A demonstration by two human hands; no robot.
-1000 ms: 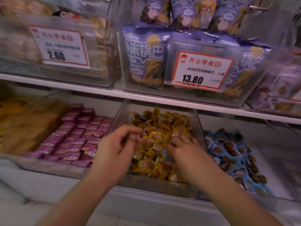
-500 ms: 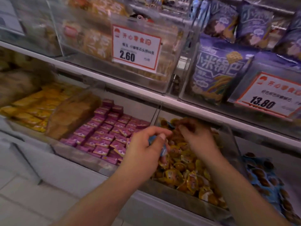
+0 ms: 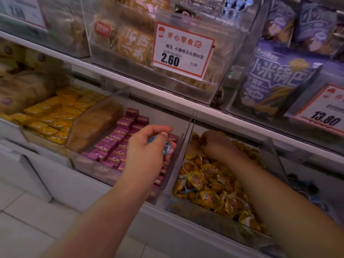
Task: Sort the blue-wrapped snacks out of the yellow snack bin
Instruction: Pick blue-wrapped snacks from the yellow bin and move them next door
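1. While your left hand (image 3: 144, 148) curls over the bin of purple boxes, its thumb and fingers (image 3: 163, 129) pinch a small blue-wrapped glossy snack (image 3: 166, 147), which sits just under the fingertips.
2. Your right hand (image 3: 214, 143) reaches deep into the clear plastic bin of yellow foil-wrapped round snacks (image 3: 208, 180); its fingers are buried among the wrappers, so whether they grip anything cannot be told.
3. Left of your left fingers lie small flat purple cardboard boxes (image 3: 119, 139) in rows.
4. Above your fingers runs a white shelf edge (image 3: 167, 94) carrying a red-bordered paper price card marked 2.60 (image 3: 183, 50).
5. Below your arms is pale tiled floor (image 3: 22, 226).
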